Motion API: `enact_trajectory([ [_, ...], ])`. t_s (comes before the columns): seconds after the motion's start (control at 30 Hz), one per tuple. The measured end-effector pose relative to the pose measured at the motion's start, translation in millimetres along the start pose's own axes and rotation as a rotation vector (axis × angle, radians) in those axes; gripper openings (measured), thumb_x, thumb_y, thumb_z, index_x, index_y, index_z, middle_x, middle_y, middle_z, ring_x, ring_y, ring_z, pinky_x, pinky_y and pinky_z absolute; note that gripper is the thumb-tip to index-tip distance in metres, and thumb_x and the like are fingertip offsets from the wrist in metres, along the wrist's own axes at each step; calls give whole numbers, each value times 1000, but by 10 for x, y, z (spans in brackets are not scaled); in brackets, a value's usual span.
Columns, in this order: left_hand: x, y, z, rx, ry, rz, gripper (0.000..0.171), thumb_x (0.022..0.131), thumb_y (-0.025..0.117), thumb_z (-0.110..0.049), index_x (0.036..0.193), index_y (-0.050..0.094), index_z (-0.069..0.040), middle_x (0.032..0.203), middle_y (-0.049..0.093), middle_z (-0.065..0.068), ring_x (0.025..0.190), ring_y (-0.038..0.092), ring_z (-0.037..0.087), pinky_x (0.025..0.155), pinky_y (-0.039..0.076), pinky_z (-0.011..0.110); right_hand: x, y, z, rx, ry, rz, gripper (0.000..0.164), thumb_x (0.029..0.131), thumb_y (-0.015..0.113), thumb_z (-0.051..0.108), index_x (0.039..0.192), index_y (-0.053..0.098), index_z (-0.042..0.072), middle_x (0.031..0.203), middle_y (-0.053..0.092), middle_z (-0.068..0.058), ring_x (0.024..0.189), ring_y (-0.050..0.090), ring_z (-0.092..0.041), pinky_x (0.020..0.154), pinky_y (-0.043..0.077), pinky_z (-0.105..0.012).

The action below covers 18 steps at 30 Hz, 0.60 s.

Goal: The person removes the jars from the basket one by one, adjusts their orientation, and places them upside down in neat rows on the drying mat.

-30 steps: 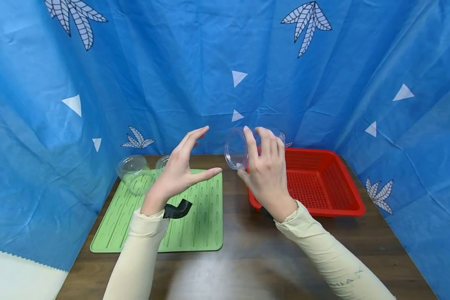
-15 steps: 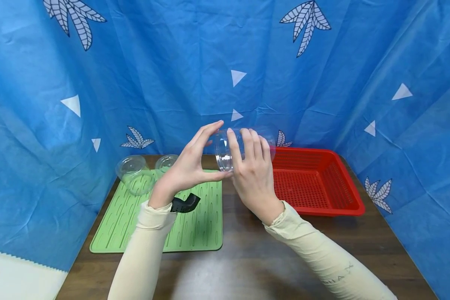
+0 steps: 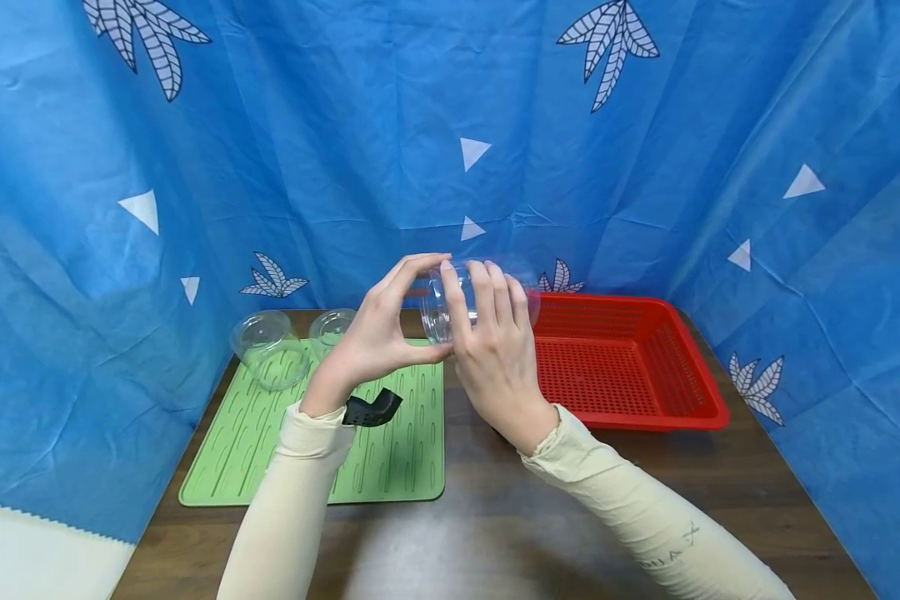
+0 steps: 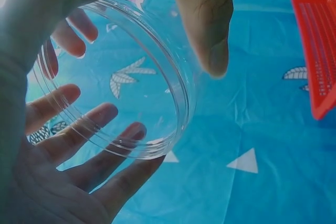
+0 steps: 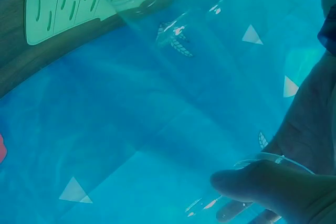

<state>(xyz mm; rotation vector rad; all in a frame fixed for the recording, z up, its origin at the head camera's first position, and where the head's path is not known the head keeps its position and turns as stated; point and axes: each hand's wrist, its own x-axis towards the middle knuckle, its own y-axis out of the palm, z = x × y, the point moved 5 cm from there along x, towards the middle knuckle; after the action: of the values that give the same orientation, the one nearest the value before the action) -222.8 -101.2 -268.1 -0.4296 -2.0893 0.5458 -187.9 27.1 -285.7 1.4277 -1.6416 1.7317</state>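
Note:
A clear plastic jar (image 3: 437, 312) lies on its side in the air, its ringed mouth (image 4: 181, 103) toward the left. My left hand (image 3: 371, 333) holds that mouth end, fingers curved over it and thumb below. My right hand (image 3: 502, 358) grips the jar's body from the near side, the fingers spread over the top. In the left wrist view, the right thumb (image 4: 210, 40) presses on the jar's wall. Seen from the right wrist, most of the jar is faint or hidden behind the right thumb (image 5: 247, 179).
Two clear plastic containers, a larger one (image 3: 270, 354) and a smaller one (image 3: 332, 327), stand toward the back of a green ridged mat (image 3: 390, 450). A red perforated basket (image 3: 708, 400) sits on the right of the wooden table (image 3: 540, 517). Blue curtains (image 3: 330, 150) enclose the table.
My right hand has carried the jar left, and my left hand has moved right to meet it and now holds its mouth end. Containers, mat and basket stay put.

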Motion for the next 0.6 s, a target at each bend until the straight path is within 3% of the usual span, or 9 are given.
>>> enact_trajectory([
  [0.1, 0, -36, -87, 0, -14, 1, 92, 62, 94, -3, 140, 45, 5, 137, 51, 17, 121, 52, 26, 97, 51, 49, -6, -2, 6, 5, -7, 5, 79, 74, 72, 6, 148, 43, 3, 136, 47, -24, 127, 44, -40, 109, 35, -50],
  [0.37, -43, -87, -83, 6, -48, -3, 90, 64, 94, -4, 140, 47, 1, 137, 52, 13, 120, 54, 24, 97, 51, 46, -17, -61, 6, 26, -20, 56, 90, 71, 77, 17, 152, 39, 6, 144, 44, -22, 134, 40, -37, 113, 31, -50],
  [0.47, -77, -116, -50, 4, -77, -2, 91, 64, 94, -6, 142, 47, -2, 137, 53, 10, 119, 54, 22, 96, 52, 43, -32, -127, -41, 107, 10, 92, 101, 67, 83, 28, 154, 36, 7, 148, 42, -22, 139, 37, -36, 115, 26, -51],
  [0.6, -127, -162, 4, -13, -108, 0, 91, 65, 94, -8, 143, 47, -5, 139, 52, 7, 121, 53, 22, 97, 51, 48, -44, -212, -186, 307, 68, 119, 116, 59, 91, 41, 154, 33, 7, 152, 37, -19, 141, 33, -34, 116, 24, -54],
])
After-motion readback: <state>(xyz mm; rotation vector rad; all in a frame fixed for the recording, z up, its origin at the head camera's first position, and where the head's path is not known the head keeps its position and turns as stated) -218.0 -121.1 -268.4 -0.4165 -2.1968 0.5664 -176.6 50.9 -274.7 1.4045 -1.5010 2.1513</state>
